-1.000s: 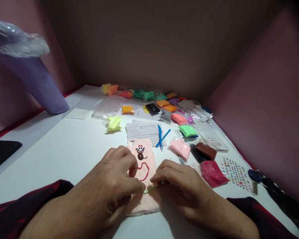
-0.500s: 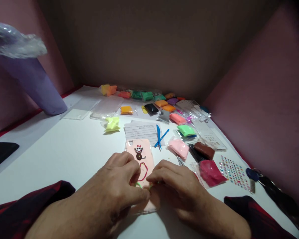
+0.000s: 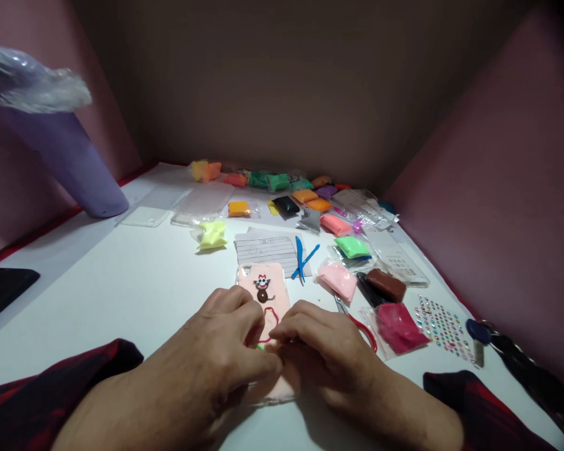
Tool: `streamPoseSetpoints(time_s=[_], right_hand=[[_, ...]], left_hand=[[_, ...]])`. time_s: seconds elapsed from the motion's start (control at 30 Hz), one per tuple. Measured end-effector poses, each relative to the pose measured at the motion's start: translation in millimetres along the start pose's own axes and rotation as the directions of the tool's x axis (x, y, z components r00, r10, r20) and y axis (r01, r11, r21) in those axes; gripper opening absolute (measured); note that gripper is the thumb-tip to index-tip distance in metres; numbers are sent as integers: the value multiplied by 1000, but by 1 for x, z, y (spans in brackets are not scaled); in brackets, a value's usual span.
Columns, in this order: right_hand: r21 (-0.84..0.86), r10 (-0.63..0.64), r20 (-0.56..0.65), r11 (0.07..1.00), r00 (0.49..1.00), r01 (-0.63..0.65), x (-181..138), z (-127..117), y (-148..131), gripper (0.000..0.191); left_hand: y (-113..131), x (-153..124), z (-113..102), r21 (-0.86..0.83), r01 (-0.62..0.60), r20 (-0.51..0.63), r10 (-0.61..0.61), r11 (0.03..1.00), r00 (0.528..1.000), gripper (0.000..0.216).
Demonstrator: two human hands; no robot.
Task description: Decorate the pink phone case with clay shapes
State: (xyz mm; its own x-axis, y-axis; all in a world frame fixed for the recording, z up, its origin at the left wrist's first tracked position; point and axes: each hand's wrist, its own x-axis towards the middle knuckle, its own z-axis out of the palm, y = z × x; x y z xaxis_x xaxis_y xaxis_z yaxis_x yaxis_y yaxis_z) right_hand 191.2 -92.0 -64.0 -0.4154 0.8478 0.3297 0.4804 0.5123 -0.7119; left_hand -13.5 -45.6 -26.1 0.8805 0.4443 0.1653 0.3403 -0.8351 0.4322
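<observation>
A phone case (image 3: 282, 275) covered in pale pink clay lies flat on the white table. Near its top is a small cat figure (image 3: 262, 291) in brown, white and red, and below that a red clay outline (image 3: 276, 321). Over the lower half, my left hand (image 3: 225, 344) is closed, its fingers pinching a thin green clay strand (image 3: 261, 346). Facing it, my right hand (image 3: 326, 351) is also closed, fingertips pressed together against the left ones at the strand. My fingers hide most of the strand and the case's lower part.
Red-handled scissors (image 3: 369, 335) and packets of pink clay (image 3: 337, 280), brown clay (image 3: 386, 285) and magenta clay (image 3: 399, 327) lie to the right. Crossed blue tools (image 3: 301, 258) rest on a paper sheet (image 3: 263, 247). A gem sticker sheet (image 3: 444, 329) is far right, a purple lamp-like stand (image 3: 87, 163) left.
My right hand has shifted slightly left and up, closer to my left fingers. Less of the green clay strand shows now, while more of the red scissor handle is visible.
</observation>
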Motion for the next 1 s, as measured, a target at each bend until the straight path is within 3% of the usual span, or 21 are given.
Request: streamPoseSetpoints(time_s=[0.4, 0.77, 1.0], right_hand=[[39, 26, -5, 999, 1000, -26, -3, -13, -5, 33], [-334, 169, 102, 934, 980, -126, -9, -28, -7, 24], [-377, 206, 78, 912, 975, -163, -10, -32, -11, 25]], left_hand=[[2, -1, 0, -1, 27, 8, -27, 1000, 1000, 15], [3, 2, -3, 25, -21, -39, 22, 999, 999, 16], [4, 2, -5, 31, -45, -54, 47, 999, 997, 17]])
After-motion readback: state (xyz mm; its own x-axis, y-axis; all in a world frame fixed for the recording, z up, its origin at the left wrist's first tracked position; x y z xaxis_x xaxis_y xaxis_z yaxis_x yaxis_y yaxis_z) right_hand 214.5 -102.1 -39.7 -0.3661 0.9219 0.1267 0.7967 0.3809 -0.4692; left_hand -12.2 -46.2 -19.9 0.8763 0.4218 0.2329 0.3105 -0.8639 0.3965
